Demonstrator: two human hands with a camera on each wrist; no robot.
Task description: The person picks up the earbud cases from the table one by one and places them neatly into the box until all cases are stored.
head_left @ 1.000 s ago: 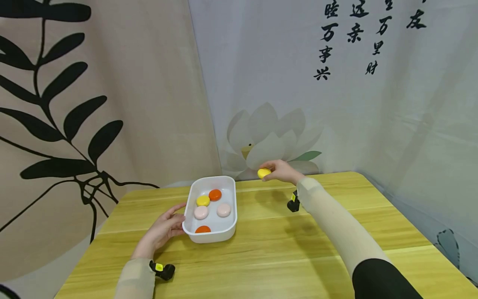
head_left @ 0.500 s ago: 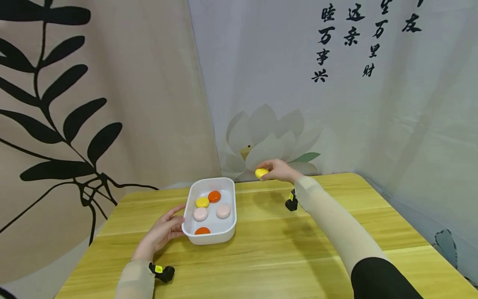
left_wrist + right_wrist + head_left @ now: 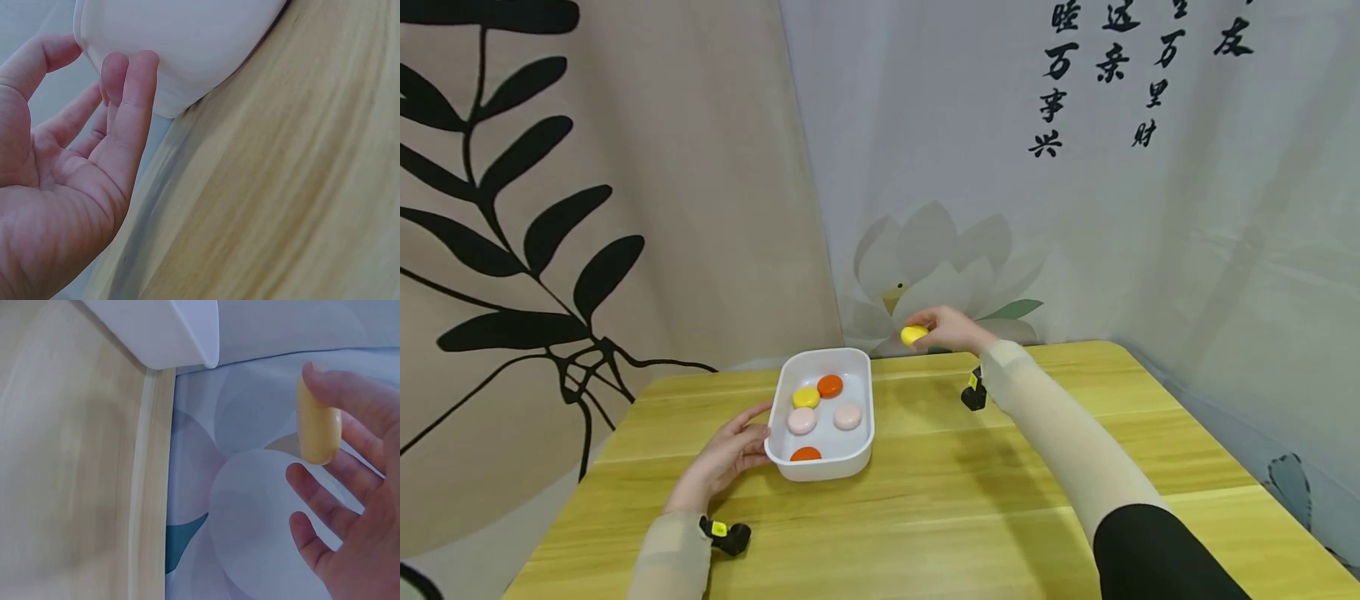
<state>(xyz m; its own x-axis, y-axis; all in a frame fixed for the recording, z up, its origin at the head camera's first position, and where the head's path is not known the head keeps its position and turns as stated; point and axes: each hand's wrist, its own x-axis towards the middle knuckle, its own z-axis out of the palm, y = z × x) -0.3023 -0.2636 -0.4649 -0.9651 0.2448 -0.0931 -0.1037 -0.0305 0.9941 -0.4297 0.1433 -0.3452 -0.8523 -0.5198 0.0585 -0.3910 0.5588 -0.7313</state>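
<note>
My right hand (image 3: 952, 329) pinches a yellow disc (image 3: 913, 335) between thumb and fingers, above the table's far edge, right of a white tub. In the right wrist view the yellow disc (image 3: 317, 425) stands on edge under the thumb, showing rounded sides, while the lower fingers spread apart from it. My left hand (image 3: 725, 454) rests its fingertips against the left side of the white tub (image 3: 842, 471); in the left wrist view its fairly straight fingers (image 3: 134, 100) touch the tub's outer wall (image 3: 181, 37). Inside lie a yellow disc (image 3: 807, 397), two orange discs (image 3: 830, 386) and two pale pink discs (image 3: 847, 417).
The tub stands toward the far left of a wooden table (image 3: 970, 508). A cloth backdrop (image 3: 925, 150) with a printed lotus, plant and writing hangs just behind the table's far edge. Each wrist wears a small black camera (image 3: 973, 392).
My right hand has moved slightly left and higher, toward the tub, with the yellow disc still pinched. My left hand and the tub keep their places; the head view shifts a little.
</note>
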